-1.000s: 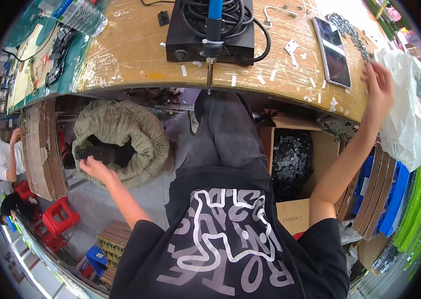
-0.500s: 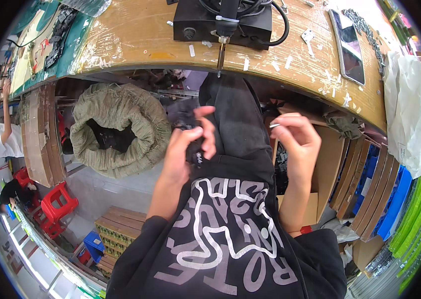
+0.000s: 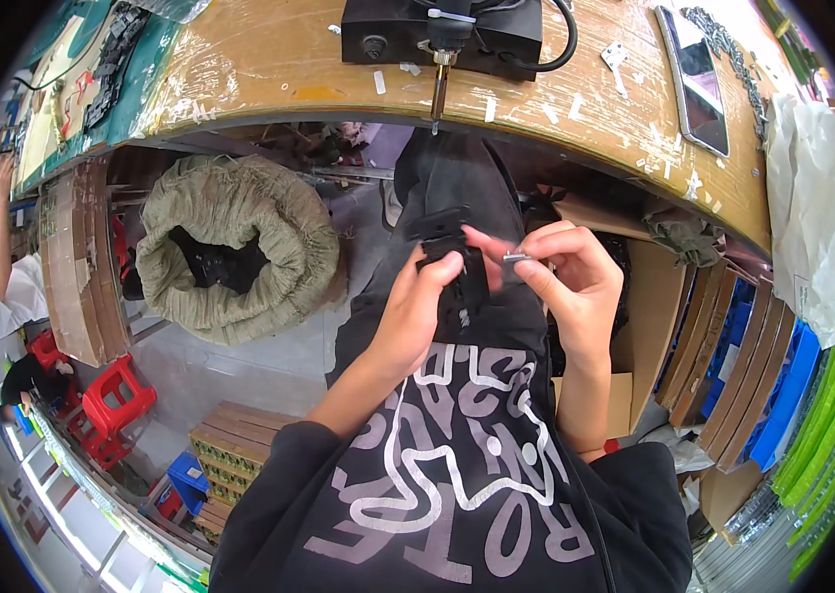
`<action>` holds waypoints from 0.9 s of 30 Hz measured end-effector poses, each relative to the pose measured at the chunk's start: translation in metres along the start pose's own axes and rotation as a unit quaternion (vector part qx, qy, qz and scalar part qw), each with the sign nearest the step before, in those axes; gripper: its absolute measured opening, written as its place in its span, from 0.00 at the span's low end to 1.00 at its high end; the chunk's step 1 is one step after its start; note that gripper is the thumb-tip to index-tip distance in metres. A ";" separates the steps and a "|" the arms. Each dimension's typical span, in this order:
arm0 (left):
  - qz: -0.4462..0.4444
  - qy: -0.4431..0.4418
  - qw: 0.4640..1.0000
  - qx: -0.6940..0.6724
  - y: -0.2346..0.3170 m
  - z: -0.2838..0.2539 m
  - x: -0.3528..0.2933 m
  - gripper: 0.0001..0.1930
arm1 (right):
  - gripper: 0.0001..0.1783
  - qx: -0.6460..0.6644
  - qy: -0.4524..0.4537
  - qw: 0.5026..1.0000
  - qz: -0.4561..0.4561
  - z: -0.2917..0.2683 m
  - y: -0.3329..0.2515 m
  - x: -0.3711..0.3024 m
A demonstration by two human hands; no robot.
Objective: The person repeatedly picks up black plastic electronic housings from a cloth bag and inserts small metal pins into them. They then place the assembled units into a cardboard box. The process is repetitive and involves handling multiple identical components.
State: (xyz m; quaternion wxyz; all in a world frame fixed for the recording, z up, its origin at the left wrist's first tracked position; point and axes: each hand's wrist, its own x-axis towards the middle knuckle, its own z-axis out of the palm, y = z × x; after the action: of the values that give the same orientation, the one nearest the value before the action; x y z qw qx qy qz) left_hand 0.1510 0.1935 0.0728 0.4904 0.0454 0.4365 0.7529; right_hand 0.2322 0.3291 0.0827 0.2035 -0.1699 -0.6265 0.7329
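Note:
Above my lap, my left hand (image 3: 424,296) is closed round a black plastic part (image 3: 455,259); its exact kind is hard to make out against my dark trousers. Between the thumb and fingers of my right hand (image 3: 573,280) is a small silvery metal piece (image 3: 513,260). The two hands are close together, with a blurred left fingertip reaching toward the metal piece. Over the table edge in front of me hangs a soldering-iron-like tool (image 3: 442,84) with a metal tip pointing down, touched by neither hand.
On the wooden table (image 3: 269,69) are a black box (image 3: 358,40), a phone (image 3: 699,94) and white scraps. A green fabric sack (image 3: 284,203) with black parts stands at left. Cardboard boxes (image 3: 650,326) and a white bag (image 3: 813,208) are at right; red stools (image 3: 119,395) and another person (image 3: 12,292) at far left.
My left hand has moved right with the black part, toward my right hand. My right hand has shifted slightly left, and the metal piece shows more plainly.

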 end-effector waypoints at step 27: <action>0.244 -0.014 0.937 -0.252 0.001 0.011 -0.004 0.19 | 0.06 0.140 0.039 0.988 0.042 0.012 0.010 -0.010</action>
State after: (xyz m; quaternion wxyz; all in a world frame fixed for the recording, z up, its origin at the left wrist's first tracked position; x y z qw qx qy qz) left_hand 0.1570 0.1970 0.0816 0.2933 0.0357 0.2015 0.9339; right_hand 0.2337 0.3129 0.0748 0.2185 -0.1945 -0.5012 0.8144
